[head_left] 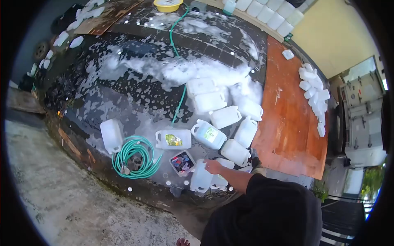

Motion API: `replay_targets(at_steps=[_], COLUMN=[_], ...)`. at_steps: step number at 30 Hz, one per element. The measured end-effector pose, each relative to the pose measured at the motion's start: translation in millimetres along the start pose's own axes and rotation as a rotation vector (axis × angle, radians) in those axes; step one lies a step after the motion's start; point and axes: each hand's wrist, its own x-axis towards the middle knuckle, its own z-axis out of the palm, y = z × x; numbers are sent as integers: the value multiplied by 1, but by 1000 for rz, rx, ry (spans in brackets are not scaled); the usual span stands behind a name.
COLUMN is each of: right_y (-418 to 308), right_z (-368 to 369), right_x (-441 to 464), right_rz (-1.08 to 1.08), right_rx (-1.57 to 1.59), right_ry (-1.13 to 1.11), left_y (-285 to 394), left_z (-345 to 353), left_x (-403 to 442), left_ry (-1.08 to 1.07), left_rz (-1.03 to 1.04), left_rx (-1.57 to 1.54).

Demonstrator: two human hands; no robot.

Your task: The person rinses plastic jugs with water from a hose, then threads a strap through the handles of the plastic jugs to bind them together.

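Observation:
My right hand [212,166] is closed at the upper edge of a translucent white jug [200,178], its fingers curled in. Only the fingers of my left hand [183,242] show at the bottom edge, slightly apart, with nothing visible in them. Just left of the held jug is a square container [182,163] with small dark, red and blue items. A jug with a green and yellow label [173,140] lies above it. Another labelled jug [209,134] and several plain white jugs [236,152] lie to the upper right on the wet ground.
A coiled green hose [135,158] lies left beside a white jug [111,136]. Foam [156,69] spreads over the dark ground. A reddish-brown board [287,110] lies right, with piled containers [315,92] along it. At the top are a yellow basin [168,5] and jug rows [266,14].

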Motion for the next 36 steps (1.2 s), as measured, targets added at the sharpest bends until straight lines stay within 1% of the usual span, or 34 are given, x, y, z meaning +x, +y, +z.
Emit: replay_targets(at_steps=[1,2,4,5,6,8,10,11,12,13,15,16,19,20,22,24,27,28,29,30,32,33,34,36], right_y=[69,149,243,284,305,394,465,466,471,493,529,558,588,616,672,717,769,789,812,837,885,900,917,931], right_z=[-26,-50,-137,-173,-227,-255,-266,-291,-312,-310,-308,-330,-410,-425,-462,-541,-700,-750,-788,-810,-854,-868,-884,-895], right_x=[-54,-117,-241,-305,-369,-478,-569,-615,-652,-682,-740,-770,-774,-769,-751,-732,-707,-700,-687,-670,-657,-648,-642,-613], right_rz=[144,205,866,1001,1084,1160,1280,1311,1358,1419,1497,1521,1524,1524,1362,1183,1162,1104,1043,1059,1207,1238,1251,1280], right_rx=[-54,2,245,111,281,345,382,573,539,564,605,631,663,658,670,723,751,720,688,694,565,457,452,820], right_ry=[193,393,490,618,637,781,881,960,911,861,736,673,719,732,775,850,957,1075,1192,1214,1218,1137,1129,853], left_y=[23,46,82,94,101,97,81,74,65,56,40,28,14,11,6,1,-6,-6,-7,-6,-3,0,7,-7], left_z=[39,84,182,240,303,450,607,679,748,813,924,977,1095,1129,1192,1254,1369,1415,1466,1518,1627,1684,1747,1894], left_x=[-9,-17,-36,-50,-68,-117,-168,-191,-213,-233,-272,-298,-335,-342,-347,-333,-308,-295,-284,-275,-254,-245,-236,-246], left_ry=[4,1,-32,-60,-89,-153,-237,-274,-317,-359,-434,-454,-520,-530,-525,-499,-428,-410,-395,-376,-385,-424,-535,-811], left_rz=[-11,-5,54,91,131,209,277,312,344,375,429,444,468,471,452,420,337,308,285,263,237,240,247,270], left_rx=[121,221,392,477,550,667,767,816,864,907,975,1010,1068,1083,1113,1146,1190,1199,1209,1222,1205,1163,1074,902])
